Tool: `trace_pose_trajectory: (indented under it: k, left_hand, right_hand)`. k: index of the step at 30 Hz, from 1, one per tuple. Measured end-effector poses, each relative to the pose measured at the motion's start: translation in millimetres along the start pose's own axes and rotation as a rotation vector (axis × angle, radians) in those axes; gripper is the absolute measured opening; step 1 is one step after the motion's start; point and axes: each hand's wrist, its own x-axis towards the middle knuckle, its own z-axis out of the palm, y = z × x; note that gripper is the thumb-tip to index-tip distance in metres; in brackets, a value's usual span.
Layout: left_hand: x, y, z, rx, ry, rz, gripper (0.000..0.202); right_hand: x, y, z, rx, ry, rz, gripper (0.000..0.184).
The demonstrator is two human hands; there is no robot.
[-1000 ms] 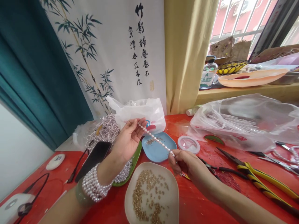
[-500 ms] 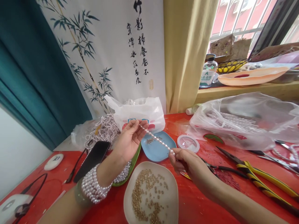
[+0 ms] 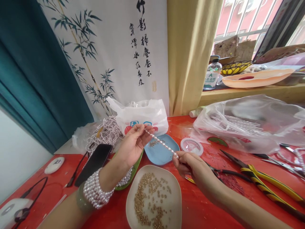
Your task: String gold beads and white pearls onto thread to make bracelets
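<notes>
A short string of pearl beads point(image 3: 163, 143) is stretched slantwise between my two hands. My left hand point(image 3: 134, 140) pinches its upper end between thumb and fingers. Lower and to the right, my right hand point(image 3: 190, 162) is closed on the other end. Strands of pearl beads point(image 3: 96, 190) wrap my left wrist above a pale green bangle point(image 3: 83, 200). Behind the string lies a blue plate point(image 3: 152, 154) with small bits on it. Nearer me is a cream plate point(image 3: 177, 190) of gold beads point(image 3: 143, 194).
A phone point(image 3: 95, 162), a heap of pearl strands point(image 3: 107, 132) and a green dish point(image 3: 137, 163) lie left. Yellow-black pliers point(image 3: 259, 181), scissors point(image 3: 283, 163), a round clear lid point(image 3: 192, 147) and a plastic bag point(image 3: 247, 124) occupy the right. A white bag point(image 3: 147, 114) stands behind.
My left hand has shifted slightly right and down, closer to my right hand, with its end of the bead string. My right hand has hardly moved.
</notes>
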Motion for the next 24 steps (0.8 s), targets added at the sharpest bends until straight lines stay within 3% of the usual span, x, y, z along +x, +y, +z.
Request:
trace_pose_trajectory:
  k: [6,12,20,24]
  left_hand:
    - [1.5,-1.2,-2.4,-0.004,-0.014,-0.011,0.02]
    - [2.5,-5.8,-6.8,0.021,-0.085,-0.014,0.017]
    - [1.6,-5.3,-5.4,0.026,-0.068,-0.032,0.018]
    - [0.3,-6.6,-5.3,0.038,-0.095,-0.041,0.014]
  right_hand:
    - [-0.4,0.5,-0.8,-0.053,0.069,-0.011,0.025]
    - [0.2,2.3,-0.7,-0.012,-0.019,-0.028,0.019]
    - [1.8,4.7,-2.3,-0.073,0.055,-0.048,0.023]
    - [2.5,3.3,-1.8,-0.067,0.015,-0.051,0.022]
